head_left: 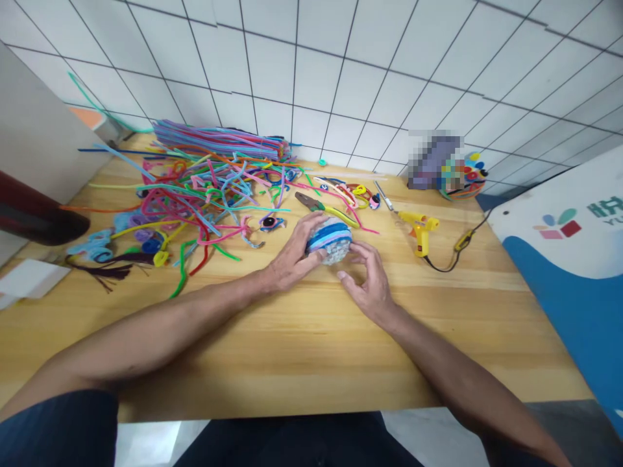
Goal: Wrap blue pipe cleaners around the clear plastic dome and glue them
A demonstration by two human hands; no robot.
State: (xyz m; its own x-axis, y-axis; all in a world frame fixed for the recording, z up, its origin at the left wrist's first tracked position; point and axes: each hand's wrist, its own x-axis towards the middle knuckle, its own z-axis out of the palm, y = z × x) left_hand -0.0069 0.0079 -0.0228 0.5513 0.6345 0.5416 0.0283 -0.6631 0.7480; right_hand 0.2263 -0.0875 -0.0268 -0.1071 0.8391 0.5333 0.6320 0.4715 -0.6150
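Observation:
A ball (pixel 331 239) wrapped in blue and pale pipe cleaners rests on the wooden table (pixel 302 344) near its middle. My left hand (pixel 294 254) cups the ball's left side with fingers curled over its top. My right hand (pixel 367 279) touches the ball's right lower side with its fingertips, fingers bent. Both forearms reach in from the near edge.
A big heap of coloured pipe cleaners (pixel 204 188) covers the back left. Pliers (pixel 324 207) lie just behind the ball. A yellow glue gun (pixel 421 230) with a black cord lies to the right. A finished colourful ball (pixel 470 175) sits at the back right by the tiled wall.

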